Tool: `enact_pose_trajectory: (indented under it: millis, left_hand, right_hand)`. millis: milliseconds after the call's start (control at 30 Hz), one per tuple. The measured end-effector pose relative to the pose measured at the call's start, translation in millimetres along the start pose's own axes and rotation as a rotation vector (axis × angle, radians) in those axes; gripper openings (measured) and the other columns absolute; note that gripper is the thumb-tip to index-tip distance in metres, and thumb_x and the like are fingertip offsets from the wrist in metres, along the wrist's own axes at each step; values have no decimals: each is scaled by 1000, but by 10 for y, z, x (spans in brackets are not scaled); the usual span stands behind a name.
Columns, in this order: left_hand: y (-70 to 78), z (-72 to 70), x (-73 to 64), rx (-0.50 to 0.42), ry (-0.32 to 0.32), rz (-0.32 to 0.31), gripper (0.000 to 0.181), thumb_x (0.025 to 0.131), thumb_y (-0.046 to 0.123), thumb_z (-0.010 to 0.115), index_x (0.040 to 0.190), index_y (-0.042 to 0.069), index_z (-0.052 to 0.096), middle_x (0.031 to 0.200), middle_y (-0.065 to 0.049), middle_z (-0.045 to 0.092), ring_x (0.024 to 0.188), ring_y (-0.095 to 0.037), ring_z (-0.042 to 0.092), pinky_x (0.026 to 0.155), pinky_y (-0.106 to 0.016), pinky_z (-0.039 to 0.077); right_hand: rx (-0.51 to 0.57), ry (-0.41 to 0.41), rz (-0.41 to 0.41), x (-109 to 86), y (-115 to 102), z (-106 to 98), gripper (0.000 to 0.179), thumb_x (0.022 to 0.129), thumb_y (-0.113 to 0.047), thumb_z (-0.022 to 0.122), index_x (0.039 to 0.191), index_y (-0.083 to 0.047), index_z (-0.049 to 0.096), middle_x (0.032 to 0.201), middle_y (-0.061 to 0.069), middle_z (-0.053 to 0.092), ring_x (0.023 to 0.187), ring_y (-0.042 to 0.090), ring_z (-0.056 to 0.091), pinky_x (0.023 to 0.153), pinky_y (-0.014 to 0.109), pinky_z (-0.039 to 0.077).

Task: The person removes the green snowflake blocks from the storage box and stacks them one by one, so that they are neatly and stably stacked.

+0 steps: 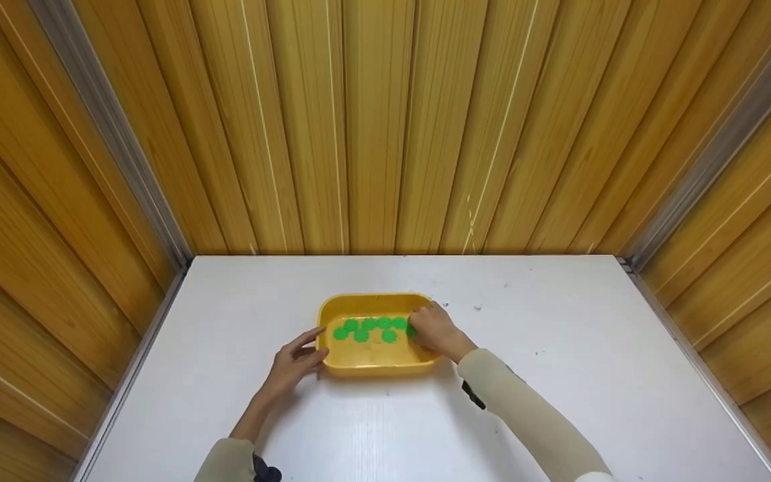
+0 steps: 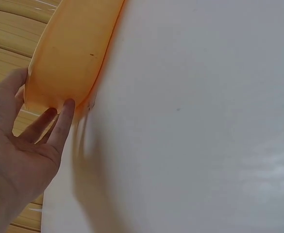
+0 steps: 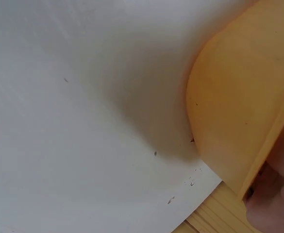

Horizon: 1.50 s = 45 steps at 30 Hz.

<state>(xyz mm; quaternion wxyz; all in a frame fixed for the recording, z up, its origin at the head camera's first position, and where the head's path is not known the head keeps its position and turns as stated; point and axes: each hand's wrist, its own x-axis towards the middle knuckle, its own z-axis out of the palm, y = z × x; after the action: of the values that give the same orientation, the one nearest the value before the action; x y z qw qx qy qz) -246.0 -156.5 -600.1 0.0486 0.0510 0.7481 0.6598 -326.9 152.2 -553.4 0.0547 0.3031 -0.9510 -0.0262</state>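
Note:
A yellow plastic tub [image 1: 375, 370] with rounded corners sits on the white table. Inside, several small green scalloped discs [image 1: 361, 335] lie scattered on its floor. My left hand [image 1: 290, 367] grips the tub's left end, with fingertips over the rim and others against the outer wall, as the left wrist view shows. At the tub's right end, my right hand [image 1: 435, 328] reaches in over the rim with curled fingers. A green disc [image 1: 411, 331] shows at those fingers, partly hidden by them. In the right wrist view, the tub wall [image 3: 239, 107] covers most of the fingers.
The white table [image 1: 593, 375] bears small dark specks around the tub. Wood-patterned panels [image 1: 379, 134] rise behind the table and on both sides. Grey metal strips [image 1: 118, 134] run along the corners.

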Motion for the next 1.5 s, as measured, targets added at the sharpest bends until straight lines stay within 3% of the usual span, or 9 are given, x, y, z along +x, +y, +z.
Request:
enact_pose_trajectory:
  millis: [167,300,433,667,767,900,1133,1500]
  left_hand:
    - [1,0,-4,-13,-6,1,54,99,20,69,149,9,52,152,-24,45,123,-31,63,95,-39,62]
    - [1,-4,-6,-20,-15,9,54,99,19,68,150,10,52,150,-25,46,121,-29,63,96,-39,61]
    - [-13,0,-11,-24,-17,8,54,100,18,67,150,9,51,147,-26,48,120,-28,64,95,-40,62]
    - [-33,11,-3,-19,-24,-13,55,100,22,68,151,10,51,146,-27,47,121,-28,63,95,-38,62]
    - [-33,-8,11,-35,-42,-24,58,101,23,66,154,10,46,149,-27,45,122,-30,63,95,-38,61]
    - [-33,-44,53,-51,-35,-20,59,103,21,62,157,12,40,154,-24,43,124,-35,62,92,-40,63]
    - [-20,-38,113,4,55,-44,49,103,22,61,150,13,52,149,-19,54,116,-28,65,85,-36,62]
    - [-16,-61,159,-16,-18,-16,54,104,14,58,156,10,43,155,-23,44,122,-36,60,86,-36,63]
  right_hand:
    - [141,-59,21,22,20,33,18,84,-21,85,84,-5,77,77,5,73,67,16,49,79,41,44]
    - [200,-75,26,32,30,58,21,83,-26,86,87,-6,79,81,4,76,71,18,57,81,42,42]
    - [227,-60,20,37,37,103,21,83,-28,85,86,-8,81,83,3,78,74,18,63,81,40,41]
    - [226,-30,20,5,32,120,27,86,-33,83,85,-7,78,74,2,72,69,15,52,80,39,40]
    - [288,11,23,-9,24,73,29,87,-31,82,95,-3,80,83,6,77,75,17,66,84,40,53]
    - [395,59,28,-37,34,-28,31,88,-26,81,105,0,79,93,10,79,85,24,74,78,43,62]
    - [383,143,29,-240,197,-237,26,89,-24,80,105,-4,77,92,9,76,83,22,71,71,38,62]
    - [400,183,55,-423,477,-442,28,88,-24,81,107,-3,78,92,8,76,83,22,71,70,33,61]
